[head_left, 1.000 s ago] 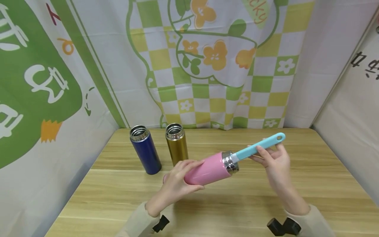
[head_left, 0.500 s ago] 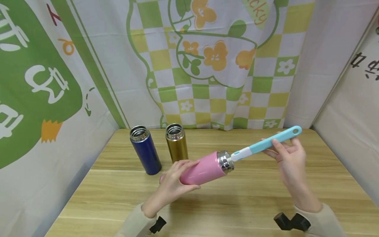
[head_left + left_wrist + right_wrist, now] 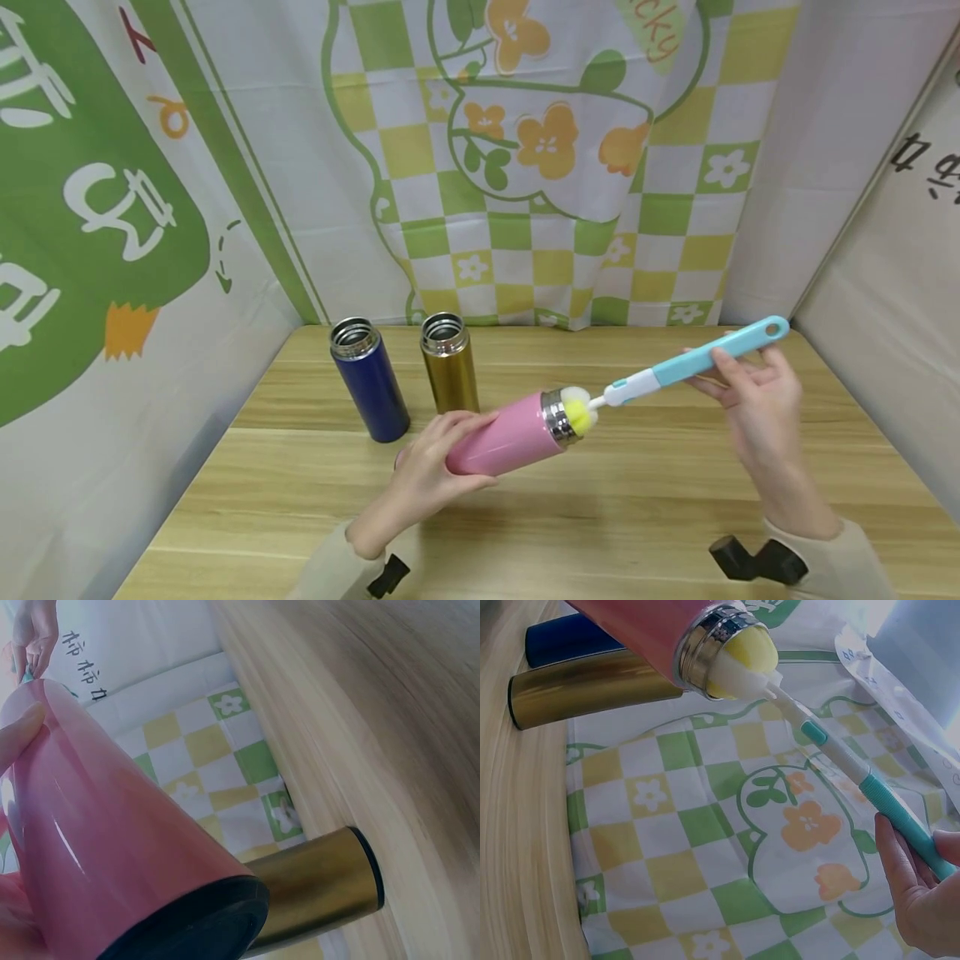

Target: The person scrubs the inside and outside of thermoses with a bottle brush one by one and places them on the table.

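My left hand (image 3: 438, 458) grips a pink thermos bottle (image 3: 506, 437) round its body, tilted so its steel mouth points up and to the right. In my right hand (image 3: 761, 408) is the blue handle of a bottle brush (image 3: 697, 361), pinched between thumb and fingers. The yellow-and-white sponge head (image 3: 751, 660) bulges from the bottle's mouth, its inner part hidden inside. In the left wrist view, the pink bottle's dark base (image 3: 202, 922) faces the camera.
A dark blue bottle (image 3: 371, 387) and a gold bottle (image 3: 450, 371) stand uncapped on the wooden table (image 3: 600, 517), behind my left hand. A patterned curtain (image 3: 540, 167) hangs along the table's back edge.
My right hand has drawn the brush up and to the right, so its white shaft and sponge head have come into view. The pink bottle has shifted slightly left and down.
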The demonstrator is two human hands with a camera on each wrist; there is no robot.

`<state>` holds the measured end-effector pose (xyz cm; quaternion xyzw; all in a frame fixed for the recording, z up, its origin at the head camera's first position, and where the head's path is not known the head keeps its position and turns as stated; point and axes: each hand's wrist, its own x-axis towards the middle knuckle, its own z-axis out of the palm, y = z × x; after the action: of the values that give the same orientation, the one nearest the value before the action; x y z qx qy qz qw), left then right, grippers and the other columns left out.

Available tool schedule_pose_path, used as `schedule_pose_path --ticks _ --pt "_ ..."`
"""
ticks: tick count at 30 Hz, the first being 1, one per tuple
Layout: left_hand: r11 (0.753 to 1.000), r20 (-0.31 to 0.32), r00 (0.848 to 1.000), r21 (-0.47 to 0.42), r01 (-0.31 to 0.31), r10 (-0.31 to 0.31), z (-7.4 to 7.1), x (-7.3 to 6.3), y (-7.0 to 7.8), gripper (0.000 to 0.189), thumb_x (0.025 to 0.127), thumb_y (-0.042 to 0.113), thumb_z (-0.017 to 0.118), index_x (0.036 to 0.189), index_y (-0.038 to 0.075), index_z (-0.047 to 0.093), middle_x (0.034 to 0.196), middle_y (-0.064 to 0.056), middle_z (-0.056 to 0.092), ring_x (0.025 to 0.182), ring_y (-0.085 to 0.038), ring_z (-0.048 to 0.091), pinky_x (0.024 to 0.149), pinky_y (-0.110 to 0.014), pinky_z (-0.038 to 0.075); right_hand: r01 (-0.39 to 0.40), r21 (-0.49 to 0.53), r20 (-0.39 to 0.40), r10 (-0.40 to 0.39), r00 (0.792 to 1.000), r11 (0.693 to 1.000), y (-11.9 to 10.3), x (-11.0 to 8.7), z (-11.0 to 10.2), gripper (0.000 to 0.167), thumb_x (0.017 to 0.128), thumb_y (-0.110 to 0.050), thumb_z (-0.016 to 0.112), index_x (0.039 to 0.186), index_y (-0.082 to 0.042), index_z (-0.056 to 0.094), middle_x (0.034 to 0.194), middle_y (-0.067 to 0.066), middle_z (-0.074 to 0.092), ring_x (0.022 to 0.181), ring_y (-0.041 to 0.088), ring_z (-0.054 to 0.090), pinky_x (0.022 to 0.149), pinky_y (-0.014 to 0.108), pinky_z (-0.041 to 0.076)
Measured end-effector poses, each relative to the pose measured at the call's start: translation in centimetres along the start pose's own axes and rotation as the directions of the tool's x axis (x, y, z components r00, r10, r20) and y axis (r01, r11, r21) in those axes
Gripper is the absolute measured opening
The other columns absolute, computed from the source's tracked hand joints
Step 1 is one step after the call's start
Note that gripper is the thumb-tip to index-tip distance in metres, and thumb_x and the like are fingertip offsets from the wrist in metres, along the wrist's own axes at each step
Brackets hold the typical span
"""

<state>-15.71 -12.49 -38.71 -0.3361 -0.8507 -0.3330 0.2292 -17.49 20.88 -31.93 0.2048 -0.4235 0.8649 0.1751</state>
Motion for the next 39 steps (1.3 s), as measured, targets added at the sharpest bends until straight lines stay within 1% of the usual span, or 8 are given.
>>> schedule_pose_path --ticks 3,6,10,17,27,32,35,39 --pt "1.0 0.002 1.0 0.007 -0.01 0.01 0.0 -0.1 -0.2 0.072 0.056 0.025 0.082 0.122 0.018 0.052 0.11 -0.003 0.054 0.098 -0.017 0.051 0.077 -0.035 0.046 -0.003 -0.013 -0.006 0.003 1.0 1.0 -0.2 0.0 -0.2 0.015 0.085 0.014 0.042 0.099 0.008 0.045 0.082 0.02 0.066 0.079 0.029 0.064 0.068 0.04 0.047" --pt "1.0 0.005 1.0 0.011 -0.027 0.027 0.0 0.0 -0.4 0.072 0.057 0.026 0.081 0.122 0.017 0.052 0.11 -0.004 0.054 0.098 -0.018 0.051 0.077 -0.036 0.046 -0.01 -0.014 -0.017 0.01 1.0 1.0 -0.3 0.1 -0.4 0.015 0.085 0.013 0.043 0.099 0.007 0.045 0.082 0.02 0.066 0.079 0.029 0.064 0.069 0.04 0.047" --pt "0.999 0.012 0.999 0.014 -0.034 0.033 0.0 0.2 -0.7 0.071 0.057 0.028 0.081 0.121 0.016 0.053 0.11 -0.005 0.054 0.099 -0.019 0.051 0.077 -0.036 0.046 -0.017 -0.009 -0.039 0.016 0.999 1.0 -0.3 0.1 -0.7 0.014 0.085 0.013 0.044 0.097 0.006 0.047 0.081 0.02 0.066 0.078 0.028 0.064 0.069 0.04 0.047" --pt "0.999 0.016 0.999 0.015 -0.035 0.035 0.0 0.2 -1.0 0.072 0.056 0.025 0.082 0.121 0.017 0.053 0.109 -0.005 0.054 0.098 -0.018 0.051 0.077 -0.035 0.046 -0.033 -0.009 -0.078 0.032 0.996 0.999 -0.3 0.1 -1.0 0.014 0.084 0.012 0.047 0.097 0.006 0.047 0.08 0.019 0.066 0.075 0.026 0.065 0.068 0.039 0.048" --pt "0.999 0.02 0.999 0.015 -0.038 0.038 -0.2 0.0 -1.2 0.071 0.057 0.025 0.082 0.121 0.017 0.053 0.11 -0.004 0.054 0.099 -0.018 0.05 0.078 -0.035 0.046 -0.044 0.038 -0.087 0.047 0.995 0.998 -0.6 0.4 -1.4 0.014 0.084 0.014 0.046 0.095 0.006 0.05 0.079 0.021 0.065 0.076 0.028 0.065 0.067 0.04 0.048" --pt "0.999 0.024 0.999 0.009 -0.035 0.034 -0.2 0.0 -1.2 0.071 0.057 0.025 0.082 0.121 0.016 0.053 0.11 -0.004 0.054 0.1 -0.018 0.051 0.079 -0.035 0.046 -0.036 0.036 -0.092 0.039 0.995 0.999 -0.7 0.5 -1.6 0.012 0.084 0.014 0.046 0.093 0.007 0.05 0.079 0.021 0.065 0.076 0.029 0.065 0.067 0.04 0.048" --pt "0.999 0.022 0.999 0.01 -0.034 0.034 -0.3 0.0 -1.2 0.072 0.056 0.024 0.082 0.121 0.016 0.053 0.11 -0.004 0.054 0.1 -0.018 0.051 0.079 -0.036 0.046 -0.036 0.021 -0.107 0.038 0.993 0.999 -0.8 0.5 -1.7 0.011 0.083 0.013 0.048 0.093 0.007 0.05 0.078 0.021 0.065 0.074 0.027 0.065 0.066 0.04 0.049" --pt "0.999 0.023 0.999 0.009 -0.037 0.037 -0.3 0.0 -1.3 0.072 0.056 0.024 0.082 0.121 0.016 0.053 0.11 -0.004 0.055 0.1 -0.018 0.051 0.079 -0.036 0.046 -0.039 0.028 -0.122 0.042 0.992 0.999 -0.9 0.4 -1.8 0.011 0.083 0.013 0.049 0.092 0.007 0.05 0.078 0.021 0.065 0.074 0.027 0.065 0.066 0.04 0.049"
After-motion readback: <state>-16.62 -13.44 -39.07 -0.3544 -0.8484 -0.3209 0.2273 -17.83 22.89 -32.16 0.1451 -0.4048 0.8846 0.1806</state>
